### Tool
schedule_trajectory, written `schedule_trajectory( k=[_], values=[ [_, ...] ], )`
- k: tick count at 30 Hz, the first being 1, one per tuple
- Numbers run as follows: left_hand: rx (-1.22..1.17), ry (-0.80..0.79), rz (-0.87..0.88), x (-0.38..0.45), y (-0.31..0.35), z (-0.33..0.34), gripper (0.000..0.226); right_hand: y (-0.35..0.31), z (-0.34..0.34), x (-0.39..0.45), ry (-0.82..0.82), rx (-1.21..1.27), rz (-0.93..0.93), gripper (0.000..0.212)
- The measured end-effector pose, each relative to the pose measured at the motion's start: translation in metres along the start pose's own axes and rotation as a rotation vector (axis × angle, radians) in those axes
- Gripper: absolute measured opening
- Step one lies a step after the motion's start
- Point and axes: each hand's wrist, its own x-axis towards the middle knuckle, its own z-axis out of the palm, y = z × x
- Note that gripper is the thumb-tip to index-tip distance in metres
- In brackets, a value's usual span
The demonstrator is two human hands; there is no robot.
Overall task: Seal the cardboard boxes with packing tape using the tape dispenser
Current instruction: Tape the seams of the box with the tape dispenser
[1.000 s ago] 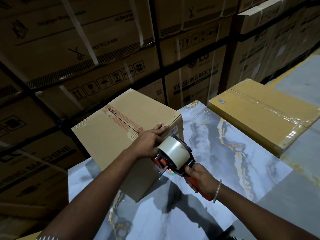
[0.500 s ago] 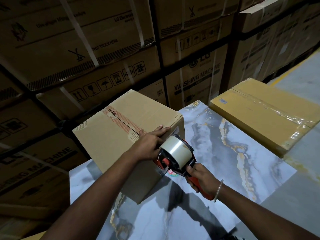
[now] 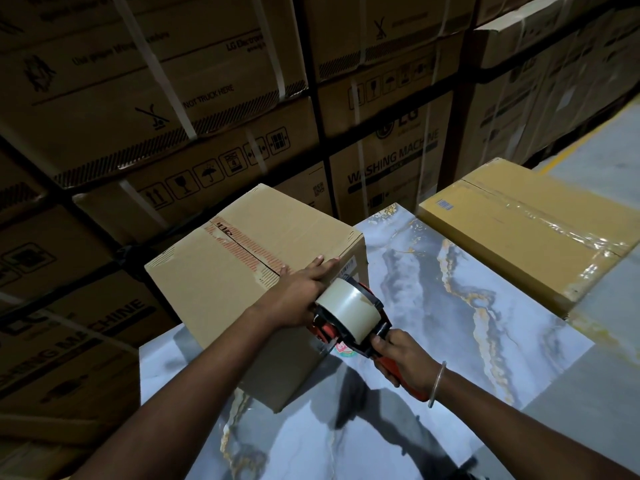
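Note:
A brown cardboard box (image 3: 242,271) stands on the marble table (image 3: 450,323), with a centre seam and red printed marks across its top. My left hand (image 3: 298,292) presses flat on the top near edge, fingers straight along the seam's end. My right hand (image 3: 405,358) grips the red handle of the tape dispenser (image 3: 349,317). The dispenser carries a roll of clear tape, and its front touches the box's near side just below the top edge.
A flat yellow-brown box (image 3: 512,233) wrapped in clear tape lies at the table's far right. Stacked washing machine cartons (image 3: 207,98) with white straps form a wall behind. Grey floor (image 3: 595,140) with a yellow line runs at the right.
The dispenser and my right hand have crept slightly up and toward the box. My left hand stays pressed on the box top.

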Motion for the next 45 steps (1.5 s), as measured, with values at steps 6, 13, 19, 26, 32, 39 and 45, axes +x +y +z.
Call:
schedule_trajectory(
  k=[6,13,19,26,32,39,45],
  values=[
    [0.020,0.047,0.019,0.000,-0.004,-0.007,0.035,0.011,-0.019,-0.011,0.152,0.076,0.047,0.070],
    [0.293,0.028,0.018,0.013,0.009,-0.032,0.039,0.005,-0.033,-0.015,0.176,0.081,0.030,0.086],
    [0.349,-0.083,0.088,0.033,0.008,-0.046,0.037,-0.001,-0.031,-0.016,0.185,0.094,0.016,0.091],
    [0.145,-0.058,0.013,0.038,-0.011,-0.026,0.045,0.000,-0.036,-0.020,0.205,0.102,0.012,0.101],
    [-0.005,0.061,-0.100,0.038,-0.006,-0.014,0.075,-0.004,-0.037,-0.024,0.224,0.084,-0.005,0.099],
    [0.046,0.194,-0.228,0.021,0.009,-0.005,0.102,-0.016,-0.031,-0.030,0.234,0.060,-0.021,0.093],
    [0.025,0.254,-0.636,0.006,0.041,0.023,0.108,-0.028,-0.021,-0.033,0.234,0.048,-0.016,0.065]
  ],
)
